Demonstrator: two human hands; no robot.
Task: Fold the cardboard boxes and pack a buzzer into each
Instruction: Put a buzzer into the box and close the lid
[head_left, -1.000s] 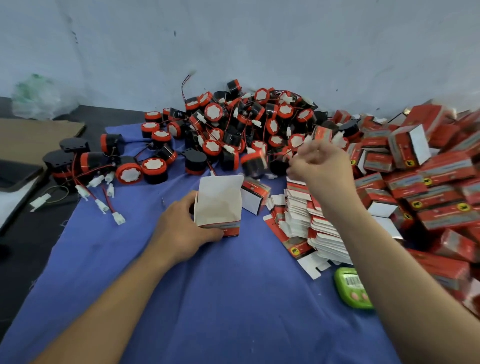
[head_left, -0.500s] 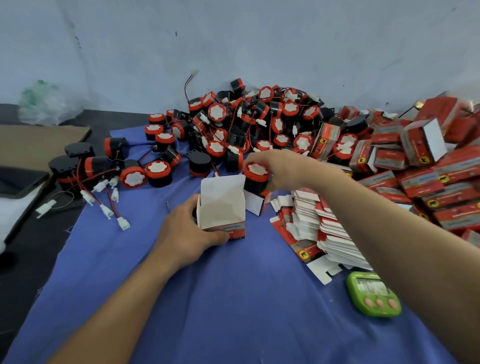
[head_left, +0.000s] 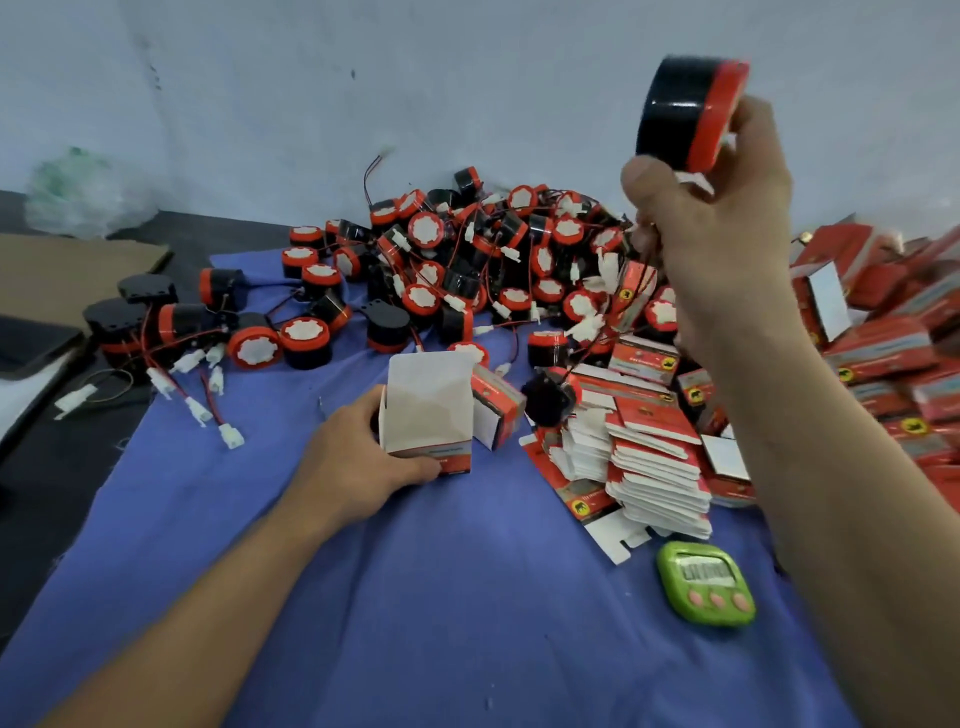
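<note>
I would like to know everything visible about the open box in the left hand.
The box is small, of thin cardboard, white inside and red with a grey band outside. It stands upright on the blue cloth, its top open and the lid flap raised. The left hand grips its left side, thumb on the lower front.

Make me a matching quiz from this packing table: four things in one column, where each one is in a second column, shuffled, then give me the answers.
Things
1. black round buzzer with a red cap
2. open red-and-white cardboard box
3. green plastic timer
4. stack of flat red-and-white box blanks

Places
A. lying on the blue cloth, nearest the person
B. up in the air, gripped by the right hand
C. piled on the cloth between the open box and the heap of closed red boxes
D. standing on the cloth, held by the left hand

Pairs: 1-B, 2-D, 3-A, 4-C
</note>
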